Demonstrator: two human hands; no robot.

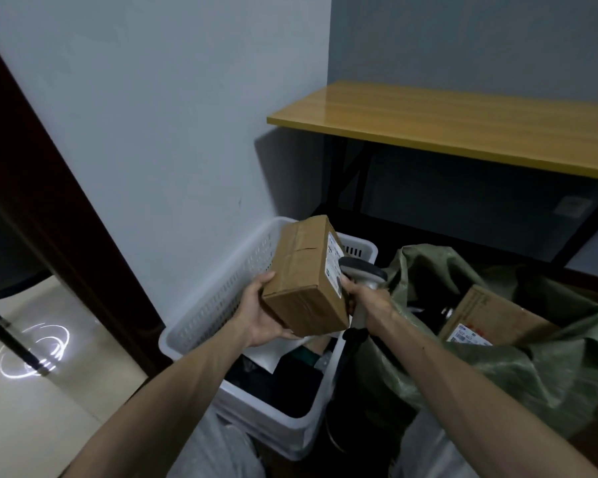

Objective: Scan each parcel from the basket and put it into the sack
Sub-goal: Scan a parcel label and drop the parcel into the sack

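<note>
Fig. 1. The wooden table [463, 132] stood against the far wall. Below it I saw the green sack [532, 374], holding a cardboard box [497, 315], and the white basket [221, 298] at its left edge. Over the basket, the left hand [266, 322] gripped a taped parcel [308, 281] from beneath. The right hand [370, 301] clasped the scanner [363, 274], its head just beside the parcel's label.

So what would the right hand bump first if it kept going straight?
Probably the box, on its labelled end. The right hand holds the scanner aimed at that label from close by, while the left hand grips the box. Exact depth is unclear.
</note>
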